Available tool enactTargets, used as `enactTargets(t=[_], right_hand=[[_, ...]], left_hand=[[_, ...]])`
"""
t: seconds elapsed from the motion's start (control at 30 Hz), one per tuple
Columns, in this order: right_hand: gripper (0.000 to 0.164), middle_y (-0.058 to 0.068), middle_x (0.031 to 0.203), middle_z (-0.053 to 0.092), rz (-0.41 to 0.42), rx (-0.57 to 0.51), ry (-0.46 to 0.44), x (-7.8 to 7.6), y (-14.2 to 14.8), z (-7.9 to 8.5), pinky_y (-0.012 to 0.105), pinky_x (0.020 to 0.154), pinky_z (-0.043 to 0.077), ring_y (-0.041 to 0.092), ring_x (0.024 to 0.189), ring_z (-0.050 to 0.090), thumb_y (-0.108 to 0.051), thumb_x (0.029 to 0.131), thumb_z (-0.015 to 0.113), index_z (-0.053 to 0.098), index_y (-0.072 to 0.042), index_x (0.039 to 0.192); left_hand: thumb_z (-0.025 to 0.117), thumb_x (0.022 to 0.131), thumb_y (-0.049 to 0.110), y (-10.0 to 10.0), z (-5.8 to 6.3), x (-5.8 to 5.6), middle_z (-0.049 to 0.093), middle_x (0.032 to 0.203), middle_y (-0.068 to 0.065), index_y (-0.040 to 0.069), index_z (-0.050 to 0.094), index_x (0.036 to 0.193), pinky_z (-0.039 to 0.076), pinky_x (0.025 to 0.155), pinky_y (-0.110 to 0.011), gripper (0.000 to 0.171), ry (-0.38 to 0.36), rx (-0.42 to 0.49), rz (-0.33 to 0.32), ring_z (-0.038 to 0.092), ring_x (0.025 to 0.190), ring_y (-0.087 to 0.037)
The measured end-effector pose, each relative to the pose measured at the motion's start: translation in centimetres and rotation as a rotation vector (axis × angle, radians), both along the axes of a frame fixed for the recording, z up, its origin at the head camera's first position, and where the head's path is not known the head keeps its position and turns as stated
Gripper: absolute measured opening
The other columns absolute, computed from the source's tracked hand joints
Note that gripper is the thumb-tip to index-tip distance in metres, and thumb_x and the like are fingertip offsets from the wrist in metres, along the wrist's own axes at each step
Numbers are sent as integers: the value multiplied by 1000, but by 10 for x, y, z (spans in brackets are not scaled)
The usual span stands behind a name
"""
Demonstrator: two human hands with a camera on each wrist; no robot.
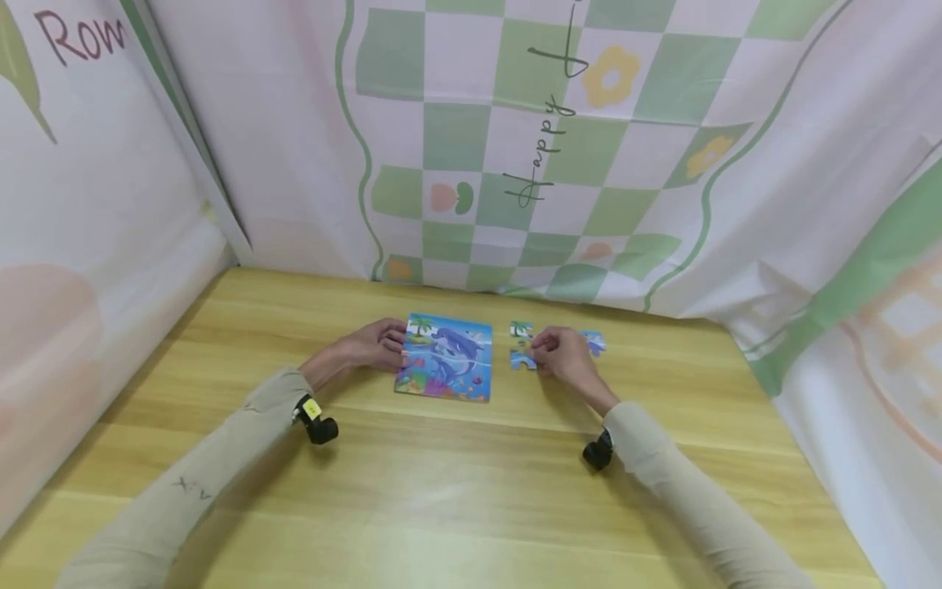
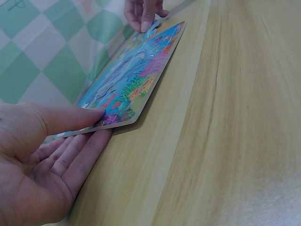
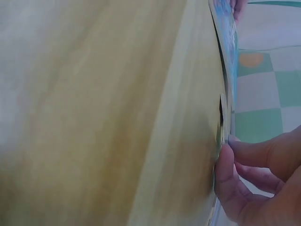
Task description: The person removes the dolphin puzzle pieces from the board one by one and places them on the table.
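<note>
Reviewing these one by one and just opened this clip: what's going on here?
A person is handling a dolphin puzzle. The left hand holds the board by its left edge, thumb on top and fingers beneath. The right hand is at the pieces on the table, right of the board, its fingertips pinching one. Another piece shows beyond that hand.

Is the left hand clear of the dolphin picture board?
No, in the left wrist view the left hand pinches the dolphin picture board at its edge, thumb on top and fingers beneath.
</note>
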State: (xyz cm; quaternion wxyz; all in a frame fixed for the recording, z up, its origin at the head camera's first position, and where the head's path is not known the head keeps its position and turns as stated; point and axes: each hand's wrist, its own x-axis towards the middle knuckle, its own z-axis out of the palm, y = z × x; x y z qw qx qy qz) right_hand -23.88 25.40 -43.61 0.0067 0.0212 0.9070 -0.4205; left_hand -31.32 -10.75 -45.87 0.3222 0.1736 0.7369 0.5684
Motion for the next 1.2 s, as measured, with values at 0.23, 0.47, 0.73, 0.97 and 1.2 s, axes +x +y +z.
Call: enactTargets(t=[0.23, 0.47, 0.73, 0.97, 1.2], right_hand=[[11, 26, 94, 72, -18, 21, 40, 2, -5, -3, 23, 56, 62, 18, 66, 67, 3, 97, 69, 67, 11, 104], [12, 22, 90, 72, -31, 78, 61, 0, -3, -7, 19, 50, 55, 17, 62, 63, -1, 95, 74, 68, 8, 100], [14, 21, 93, 70, -1, 86, 32, -4, 0, -6, 22, 52, 59, 17, 65, 63, -3, 97, 73, 66, 7, 104], [18, 20, 95, 70, 1, 102, 32, -5, 4, 2, 25, 54, 60, 20, 66, 64, -9, 98, 73, 66, 5, 107], [14, 17, 96, 71, 41, 138, 56, -6, -1, 10, 21, 61, 55, 21, 79, 64, -7, 96, 74, 68, 4, 104]], left_hand=[[65, 97, -6, 2, 1, 0, 34, 153, -31, -8, 19, 160, 60, 106, -37, 77, -40, 21, 22, 44, 138, -42], [63, 99, -6, 3, 3, 0, 34, 151, -31, -10, 16, 160, 59, 107, -40, 77, -22, 0, 8, 48, 134, -40], [63, 99, -5, 2, 1, -1, 33, 153, -31, -9, 16, 160, 60, 107, -41, 77, -31, 8, 8, 51, 132, -38], [64, 98, -5, 2, 2, 0, 32, 154, -31, -9, 17, 160, 60, 107, -39, 78, -35, 11, 8, 48, 133, -37], [67, 97, -2, 1, 2, 0, 35, 153, -30, -8, 20, 159, 56, 112, -40, 79, -14, 1, 5, 44, 139, -40]])
